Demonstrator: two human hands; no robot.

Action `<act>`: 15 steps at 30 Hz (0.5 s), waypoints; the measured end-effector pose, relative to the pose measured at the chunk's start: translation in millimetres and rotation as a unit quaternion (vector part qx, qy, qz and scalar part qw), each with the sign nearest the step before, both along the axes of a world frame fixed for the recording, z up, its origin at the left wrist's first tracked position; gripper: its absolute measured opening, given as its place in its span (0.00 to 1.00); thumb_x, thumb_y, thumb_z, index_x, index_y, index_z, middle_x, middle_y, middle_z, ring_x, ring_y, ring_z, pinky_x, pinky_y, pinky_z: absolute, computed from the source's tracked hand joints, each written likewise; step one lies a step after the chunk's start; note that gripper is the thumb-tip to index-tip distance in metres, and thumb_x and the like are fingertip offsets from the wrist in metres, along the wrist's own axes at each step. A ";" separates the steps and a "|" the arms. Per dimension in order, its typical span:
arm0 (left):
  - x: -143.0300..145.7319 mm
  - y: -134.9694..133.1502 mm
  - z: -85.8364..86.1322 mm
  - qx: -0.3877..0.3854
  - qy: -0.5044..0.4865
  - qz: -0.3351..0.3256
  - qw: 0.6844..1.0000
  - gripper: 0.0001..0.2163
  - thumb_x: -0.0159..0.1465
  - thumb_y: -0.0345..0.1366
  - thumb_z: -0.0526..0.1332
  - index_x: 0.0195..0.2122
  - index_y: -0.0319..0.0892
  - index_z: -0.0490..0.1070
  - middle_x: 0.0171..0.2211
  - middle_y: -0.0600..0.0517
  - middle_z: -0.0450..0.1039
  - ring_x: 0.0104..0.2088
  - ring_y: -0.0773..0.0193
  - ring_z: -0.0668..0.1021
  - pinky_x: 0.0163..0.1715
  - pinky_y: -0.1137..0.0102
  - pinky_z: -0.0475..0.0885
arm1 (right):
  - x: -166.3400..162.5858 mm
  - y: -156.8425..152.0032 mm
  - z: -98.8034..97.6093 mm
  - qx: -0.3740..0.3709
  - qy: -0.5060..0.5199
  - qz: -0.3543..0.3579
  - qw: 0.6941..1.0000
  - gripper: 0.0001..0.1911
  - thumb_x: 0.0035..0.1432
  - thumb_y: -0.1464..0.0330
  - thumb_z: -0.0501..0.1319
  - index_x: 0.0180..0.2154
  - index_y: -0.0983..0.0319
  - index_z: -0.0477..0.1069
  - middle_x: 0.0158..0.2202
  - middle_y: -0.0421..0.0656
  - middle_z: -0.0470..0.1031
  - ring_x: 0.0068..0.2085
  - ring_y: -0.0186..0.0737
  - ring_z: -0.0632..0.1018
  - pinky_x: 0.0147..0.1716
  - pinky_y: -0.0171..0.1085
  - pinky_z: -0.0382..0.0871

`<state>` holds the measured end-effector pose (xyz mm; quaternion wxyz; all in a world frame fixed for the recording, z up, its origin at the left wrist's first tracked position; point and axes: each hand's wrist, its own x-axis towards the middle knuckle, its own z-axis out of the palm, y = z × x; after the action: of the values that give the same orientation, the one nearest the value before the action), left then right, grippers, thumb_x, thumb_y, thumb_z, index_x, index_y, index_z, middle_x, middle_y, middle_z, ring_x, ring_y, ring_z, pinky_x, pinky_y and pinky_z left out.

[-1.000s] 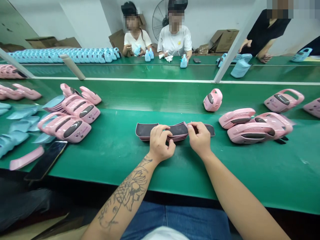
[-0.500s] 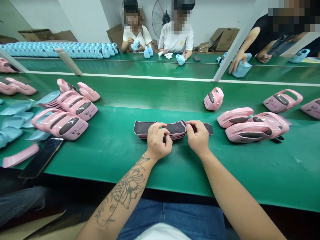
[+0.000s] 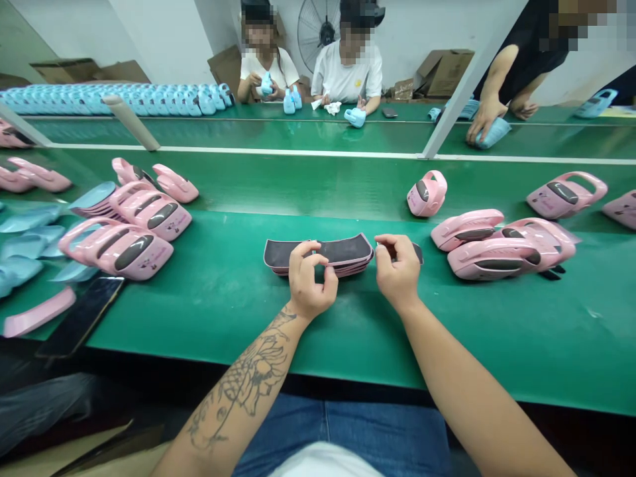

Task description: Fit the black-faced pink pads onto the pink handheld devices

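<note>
A stack of curved panels (image 3: pixel 348 250), dark grey on top with pink edges, lies on the green tabletop in front of me. My left hand (image 3: pixel 312 281) is curled over the middle of the stack, its fingers bent against it. Just off the right end is my right hand (image 3: pixel 400 270), thumb and fingertips pressed together. Whatever may be in that pinch is too small or hidden to make out. Behind its knuckles, a dark piece (image 3: pixel 419 253) shows partly.
Glossy pink housings with handles (image 3: pixel 491 258) stand at right, others (image 3: pixel 119 248) at left. Blue curved pieces (image 3: pixel 24 245), a pink strip (image 3: pixel 40 311) and a phone (image 3: pixel 82 315) lie far left. Across a white-edged divider (image 3: pixel 298 154), several people handle blue housings.
My right hand has drawn slightly right, away from the stack's end. A narrow dark edge piece seen there before no longer shows. My left hand has shifted slightly left on the stack.
</note>
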<state>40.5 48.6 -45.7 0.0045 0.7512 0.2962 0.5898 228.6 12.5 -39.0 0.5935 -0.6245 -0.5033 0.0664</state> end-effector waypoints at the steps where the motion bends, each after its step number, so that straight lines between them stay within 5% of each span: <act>1: -0.4 -0.9 0.8 0.007 -0.002 0.003 1.000 0.10 0.63 0.28 0.60 0.45 0.44 0.64 0.51 0.41 0.70 0.55 0.50 0.77 0.52 0.52 0.79 | -0.7 -1.1 1.8 -0.005 0.048 0.023 0.999 0.11 0.65 0.61 0.58 0.42 0.58 0.76 0.35 0.45 0.77 0.34 0.45 0.78 0.34 0.44 0.76; 3: -0.7 -2.7 2.1 0.023 -0.009 0.001 1.000 0.10 0.65 0.29 0.58 0.46 0.44 0.64 0.52 0.41 0.68 0.56 0.51 0.78 0.53 0.51 0.80 | -3.3 -4.1 7.0 -0.047 0.176 0.130 0.975 0.18 0.66 0.53 0.57 0.45 0.58 0.75 0.28 0.42 0.76 0.27 0.44 0.77 0.26 0.42 0.73; 5: -0.5 -4.2 1.9 0.030 -0.028 -0.022 0.999 0.10 0.66 0.29 0.57 0.48 0.44 0.64 0.54 0.41 0.66 0.57 0.52 0.78 0.54 0.51 0.81 | -7.2 -8.4 14.0 -0.110 0.281 0.266 0.916 0.28 0.66 0.44 0.53 0.49 0.59 0.74 0.26 0.43 0.77 0.26 0.46 0.78 0.22 0.42 0.74; 9: -1.1 -4.2 -2.2 0.029 -0.050 -0.082 0.995 0.12 0.66 0.26 0.57 0.49 0.44 0.64 0.56 0.41 0.62 0.60 0.49 0.77 0.56 0.50 0.81 | -15.7 -19.1 27.2 -0.166 0.350 0.421 0.820 0.39 0.65 0.37 0.46 0.57 0.57 0.72 0.44 0.51 0.84 0.41 0.54 0.85 0.35 0.51 0.81; 15: -3.8 -7.1 -5.7 0.039 -0.008 -0.095 0.995 0.13 0.62 0.27 0.58 0.48 0.44 0.66 0.56 0.40 0.63 0.61 0.45 0.76 0.54 0.49 0.82 | -22.7 -26.8 25.8 -0.156 0.342 0.414 0.829 0.39 0.67 0.39 0.39 0.61 0.52 0.72 0.61 0.51 0.77 0.56 0.58 0.82 0.45 0.57 0.81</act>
<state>36.7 41.5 -51.4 0.0333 0.7709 0.2002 0.6038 205.9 -14.3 -13.2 0.5390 -0.3796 -0.4622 0.5930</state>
